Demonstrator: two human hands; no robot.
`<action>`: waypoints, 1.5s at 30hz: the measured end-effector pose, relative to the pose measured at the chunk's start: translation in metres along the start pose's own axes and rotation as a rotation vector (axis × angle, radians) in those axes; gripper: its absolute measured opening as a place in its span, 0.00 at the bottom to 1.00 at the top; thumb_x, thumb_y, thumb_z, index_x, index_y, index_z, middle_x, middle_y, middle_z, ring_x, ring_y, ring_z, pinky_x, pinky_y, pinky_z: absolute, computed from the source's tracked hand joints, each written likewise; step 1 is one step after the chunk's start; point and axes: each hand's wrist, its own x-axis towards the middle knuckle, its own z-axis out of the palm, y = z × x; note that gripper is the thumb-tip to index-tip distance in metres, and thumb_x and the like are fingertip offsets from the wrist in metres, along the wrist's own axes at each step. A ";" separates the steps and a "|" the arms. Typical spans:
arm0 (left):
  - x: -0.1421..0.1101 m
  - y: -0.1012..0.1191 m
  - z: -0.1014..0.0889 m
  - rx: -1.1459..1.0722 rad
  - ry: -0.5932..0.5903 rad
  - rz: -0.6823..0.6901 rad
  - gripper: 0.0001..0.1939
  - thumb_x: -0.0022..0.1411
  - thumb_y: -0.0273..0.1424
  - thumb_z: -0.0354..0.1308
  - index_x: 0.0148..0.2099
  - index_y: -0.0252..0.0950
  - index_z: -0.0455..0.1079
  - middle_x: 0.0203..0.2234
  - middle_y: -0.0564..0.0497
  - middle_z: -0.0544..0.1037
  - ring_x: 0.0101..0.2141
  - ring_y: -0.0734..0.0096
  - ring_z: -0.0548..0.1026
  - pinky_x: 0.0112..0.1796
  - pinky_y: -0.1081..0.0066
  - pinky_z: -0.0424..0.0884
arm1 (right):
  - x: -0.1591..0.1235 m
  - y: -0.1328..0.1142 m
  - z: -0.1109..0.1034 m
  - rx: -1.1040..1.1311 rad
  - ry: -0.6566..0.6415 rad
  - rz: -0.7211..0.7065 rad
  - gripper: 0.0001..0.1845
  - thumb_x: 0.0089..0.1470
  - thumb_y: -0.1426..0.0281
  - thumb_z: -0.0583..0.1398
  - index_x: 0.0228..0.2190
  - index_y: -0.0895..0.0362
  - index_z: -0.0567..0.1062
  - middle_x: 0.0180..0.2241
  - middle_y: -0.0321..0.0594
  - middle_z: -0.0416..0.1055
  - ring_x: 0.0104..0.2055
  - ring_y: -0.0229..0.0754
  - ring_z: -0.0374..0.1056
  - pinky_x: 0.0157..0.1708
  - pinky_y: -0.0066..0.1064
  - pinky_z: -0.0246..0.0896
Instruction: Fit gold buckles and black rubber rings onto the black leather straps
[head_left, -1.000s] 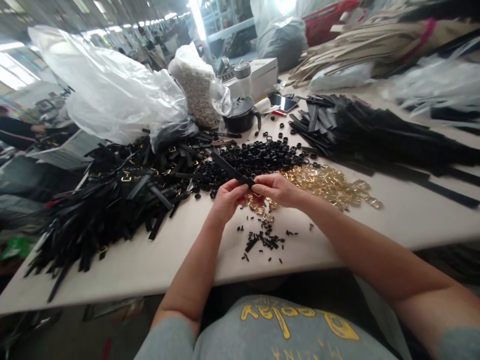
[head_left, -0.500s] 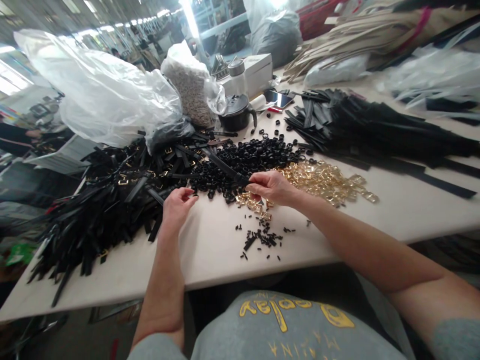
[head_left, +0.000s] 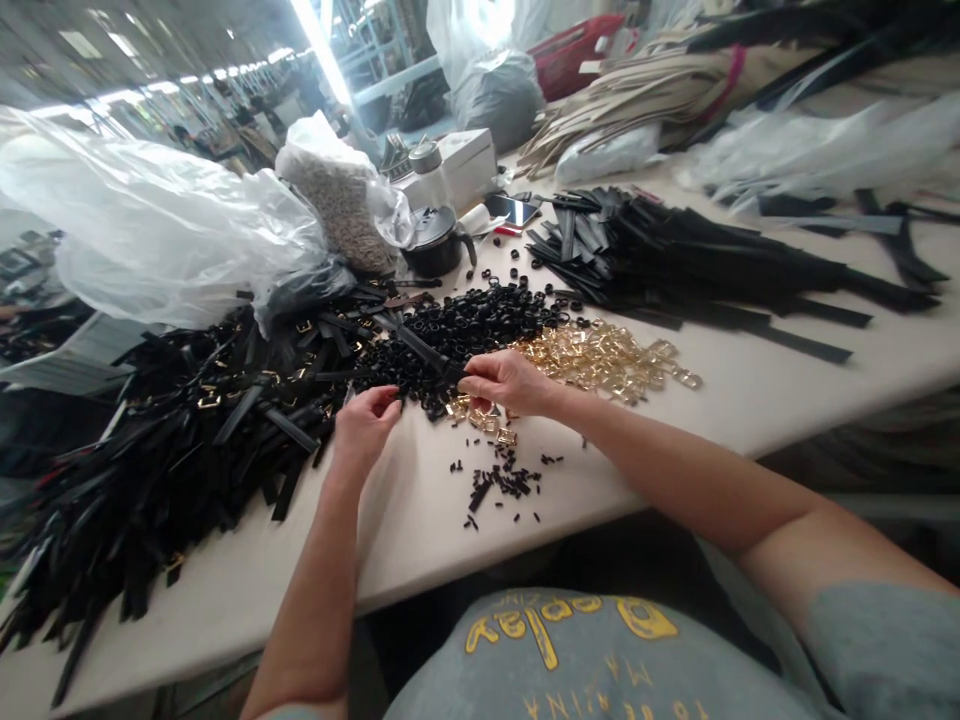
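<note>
My right hand (head_left: pixel 508 384) pinches one end of a black strap (head_left: pixel 421 346), which slants up and left over the heap of small black loops (head_left: pixel 484 315). At the near left edge of that heap is my left hand (head_left: pixel 364 426), thumb and fingertips drawn together. Whatever lies between its fingertips is too small and dark to make out. Gold buckles (head_left: pixel 600 358) are heaped beside my right wrist, with a few below that hand. Tiny black pieces (head_left: pixel 506 484) lie scattered on the table nearer to me.
Black straps with gold buckles (head_left: pixel 210 430) cover the table's left side. More black straps (head_left: pixel 675 250) are stacked at right. Behind the loops stand a black mug (head_left: pixel 433 245), a glass jar (head_left: pixel 427 170), a phone (head_left: pixel 513 211) and plastic bags (head_left: pixel 172 220).
The view has turned, so the table things sit further left in the picture. My left hand has moved closer to the loops and to my right hand, which still holds the strap.
</note>
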 end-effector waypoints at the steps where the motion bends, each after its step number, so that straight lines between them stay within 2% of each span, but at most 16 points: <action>1: -0.002 0.010 0.009 -0.186 -0.039 -0.049 0.17 0.51 0.38 0.63 0.42 0.35 0.78 0.26 0.50 0.76 0.25 0.69 0.73 0.32 0.67 0.71 | 0.000 0.000 0.000 0.014 0.012 0.004 0.13 0.55 0.63 0.59 0.24 0.59 0.69 0.20 0.34 0.72 0.21 0.31 0.67 0.21 0.22 0.60; 3: -0.005 0.031 0.026 -0.529 -0.124 -0.148 0.19 0.48 0.39 0.67 0.42 0.35 0.78 0.25 0.52 0.76 0.23 0.74 0.72 0.29 0.71 0.72 | 0.002 0.001 0.001 0.042 0.041 0.006 0.13 0.55 0.64 0.59 0.24 0.59 0.69 0.20 0.34 0.71 0.21 0.31 0.67 0.21 0.22 0.60; 5: -0.008 0.048 0.040 -0.777 -0.158 -0.226 0.20 0.43 0.39 0.71 0.39 0.35 0.78 0.26 0.53 0.76 0.23 0.78 0.73 0.29 0.74 0.72 | 0.003 0.003 0.001 0.068 0.064 0.006 0.12 0.55 0.65 0.59 0.24 0.59 0.70 0.20 0.33 0.71 0.21 0.31 0.67 0.22 0.22 0.60; 9: -0.009 0.059 0.056 -1.001 -0.135 -0.290 0.21 0.36 0.34 0.76 0.35 0.36 0.76 0.25 0.55 0.76 0.23 0.80 0.75 0.29 0.78 0.73 | 0.004 0.006 0.001 0.081 0.073 -0.008 0.12 0.55 0.63 0.60 0.28 0.60 0.72 0.21 0.33 0.72 0.21 0.31 0.68 0.23 0.22 0.61; 15: -0.008 0.053 0.057 -1.010 -0.040 -0.295 0.24 0.36 0.33 0.76 0.38 0.35 0.76 0.30 0.50 0.80 0.27 0.75 0.79 0.31 0.77 0.75 | 0.005 0.009 0.001 0.058 0.086 -0.005 0.12 0.56 0.64 0.61 0.29 0.61 0.74 0.21 0.34 0.73 0.22 0.32 0.68 0.23 0.22 0.60; 20: -0.009 0.053 0.054 -1.014 -0.054 -0.321 0.23 0.36 0.34 0.76 0.38 0.35 0.76 0.33 0.47 0.81 0.32 0.69 0.81 0.31 0.78 0.75 | 0.003 0.007 0.001 -0.023 0.098 0.009 0.14 0.57 0.62 0.61 0.30 0.61 0.75 0.22 0.34 0.74 0.22 0.31 0.69 0.24 0.21 0.57; 28: -0.010 0.053 0.059 -0.980 0.033 -0.307 0.22 0.34 0.34 0.76 0.35 0.36 0.78 0.28 0.52 0.80 0.24 0.79 0.76 0.28 0.80 0.72 | -0.002 -0.003 0.004 -0.258 0.088 0.011 0.11 0.59 0.65 0.60 0.34 0.61 0.78 0.23 0.35 0.75 0.24 0.30 0.68 0.27 0.22 0.53; 34: -0.010 0.056 0.058 -0.945 0.053 -0.265 0.20 0.34 0.34 0.76 0.30 0.34 0.74 0.22 0.54 0.77 0.20 0.80 0.73 0.24 0.80 0.71 | -0.003 -0.004 0.005 -0.233 0.055 0.006 0.10 0.59 0.67 0.60 0.33 0.61 0.78 0.23 0.34 0.75 0.23 0.30 0.67 0.27 0.21 0.54; 37: -0.009 0.055 0.057 -0.933 0.050 -0.282 0.20 0.34 0.35 0.76 0.30 0.34 0.75 0.23 0.53 0.78 0.21 0.79 0.74 0.25 0.79 0.72 | -0.003 -0.004 0.005 -0.250 0.020 0.019 0.11 0.59 0.67 0.59 0.32 0.61 0.77 0.23 0.34 0.75 0.23 0.30 0.66 0.26 0.22 0.53; 41: -0.008 0.051 0.056 -0.941 0.009 -0.306 0.21 0.35 0.37 0.76 0.32 0.34 0.77 0.25 0.51 0.79 0.22 0.78 0.75 0.27 0.78 0.73 | -0.003 -0.004 0.004 -0.345 0.034 -0.005 0.11 0.59 0.67 0.60 0.28 0.60 0.77 0.22 0.34 0.73 0.22 0.29 0.63 0.27 0.22 0.50; 45: -0.008 0.048 0.054 -0.898 -0.031 -0.264 0.19 0.39 0.37 0.75 0.34 0.34 0.78 0.26 0.50 0.80 0.25 0.75 0.77 0.30 0.76 0.75 | -0.002 -0.002 0.000 -0.471 0.034 -0.039 0.13 0.59 0.65 0.59 0.28 0.59 0.77 0.23 0.34 0.72 0.23 0.30 0.60 0.26 0.24 0.46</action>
